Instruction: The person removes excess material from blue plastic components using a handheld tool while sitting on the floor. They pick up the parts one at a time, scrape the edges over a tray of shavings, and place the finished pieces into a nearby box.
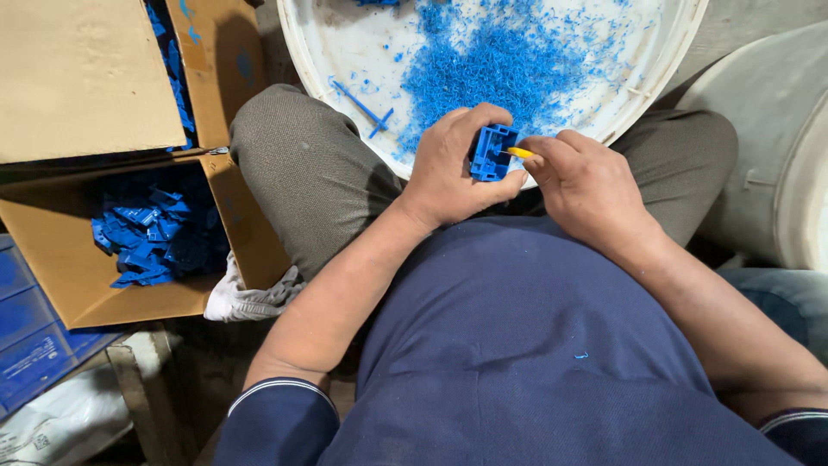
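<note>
You are sitting with a round white tray (681,52) resting across your knees, its floor scattered with a heap of blue plastic shavings (492,65) and a thin blue plastic strip (358,103) lying near its left rim. To your left an open cardboard box (78,285) is standing on the floor, and a pile of blue plastic parts (151,237) is lying inside it. A crumpled white cloth (246,298) is lying just beside the box, against your left thigh. A large pale drum (776,147) is standing at your right.

Your left hand (448,173) is wrapping around a small blue moulded plastic part (490,154), thumb below and fingers curled over the top, holding it at the near rim of the tray above your lap. Your right hand (586,185) is sitting just beside it, its grip pressed together on a small yellow-handled tool (520,153), with only the yellow end showing between your fingertips. The tool's tip is touching the right side of the blue part.
</note>
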